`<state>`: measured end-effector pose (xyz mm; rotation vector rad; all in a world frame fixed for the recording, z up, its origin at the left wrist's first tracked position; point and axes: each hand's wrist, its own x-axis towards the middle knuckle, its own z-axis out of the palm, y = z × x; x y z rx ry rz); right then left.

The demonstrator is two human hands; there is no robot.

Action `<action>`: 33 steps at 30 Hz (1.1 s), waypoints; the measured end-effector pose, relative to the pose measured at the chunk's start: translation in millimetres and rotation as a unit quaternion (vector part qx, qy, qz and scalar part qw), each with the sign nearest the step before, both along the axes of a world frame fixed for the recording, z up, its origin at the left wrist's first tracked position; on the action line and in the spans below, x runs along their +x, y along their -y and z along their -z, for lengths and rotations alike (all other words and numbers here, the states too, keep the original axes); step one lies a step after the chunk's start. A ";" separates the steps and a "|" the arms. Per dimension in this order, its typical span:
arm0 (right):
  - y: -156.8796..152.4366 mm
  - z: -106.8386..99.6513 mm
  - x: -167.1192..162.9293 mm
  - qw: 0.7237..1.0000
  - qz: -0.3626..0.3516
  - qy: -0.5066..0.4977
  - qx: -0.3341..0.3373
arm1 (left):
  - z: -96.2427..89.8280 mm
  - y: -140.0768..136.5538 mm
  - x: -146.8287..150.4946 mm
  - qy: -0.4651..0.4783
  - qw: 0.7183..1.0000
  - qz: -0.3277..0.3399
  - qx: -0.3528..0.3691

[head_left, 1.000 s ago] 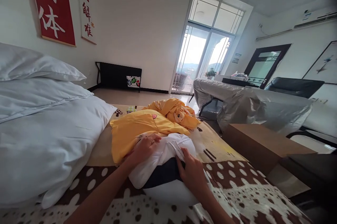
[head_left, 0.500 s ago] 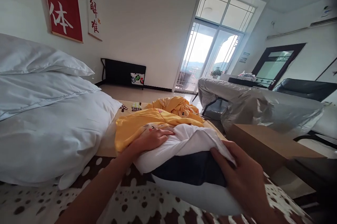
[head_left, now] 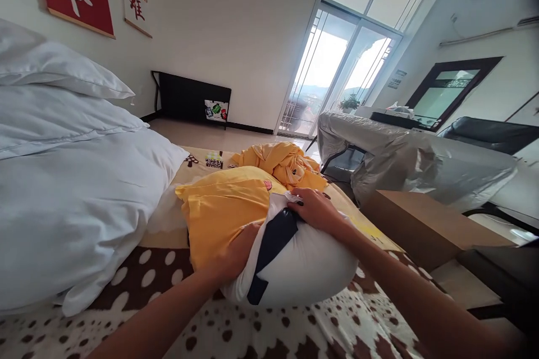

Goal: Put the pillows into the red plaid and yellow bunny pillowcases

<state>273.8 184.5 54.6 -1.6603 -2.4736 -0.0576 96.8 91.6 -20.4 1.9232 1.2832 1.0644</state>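
A plump white pillow [head_left: 318, 260] with dark navy patches lies in front of me, its left part inside a yellow pillowcase [head_left: 225, 207]. The case's white inner side shows along its opening. My left hand [head_left: 240, 255] is closed on the near-left edge of the case, some fingers hidden by the fabric. At the far side of the opening, my right hand [head_left: 314, 207] pinches the case's edge, its wrist and forearm over the pillow. Behind the case sits a crumpled heap of yellow fabric [head_left: 282, 162].
White pillows [head_left: 105, 196] are stacked at the left on the patterned brown and cream blanket [head_left: 202, 325]. To the right stand a cardboard box [head_left: 433, 221] and a plastic-covered table [head_left: 379, 134]. A black folded frame [head_left: 189, 98] leans against the wall.
My right hand has moved from the near right to the far side of the case's opening. The pillow has turned, and the case covers its left part. The camera has tilted down slightly.
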 end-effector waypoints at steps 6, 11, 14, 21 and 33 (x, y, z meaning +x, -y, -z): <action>23.4 12.5 0.4 0.999 0.023 0.036 0.011 | 17.2 -12.5 -18.1 -0.300 0.942 -0.009 0.148; 57.7 18.0 0.0 0.999 0.001 0.016 0.046 | 27.9 -24.1 -33.5 -0.431 0.871 -0.039 0.233; 66.6 20.2 0.4 0.997 -0.032 -0.016 0.062 | 23.4 -24.8 -32.4 -0.448 0.862 -0.043 0.233; 67.1 26.2 6.7 0.978 -0.113 -0.096 0.146 | 13.5 -26.9 -13.4 -0.472 0.868 -0.072 0.135; 51.0 16.7 -5.8 0.982 -0.171 0.071 0.022 | 7.7 -33.8 -6.6 -0.420 0.892 -0.130 0.105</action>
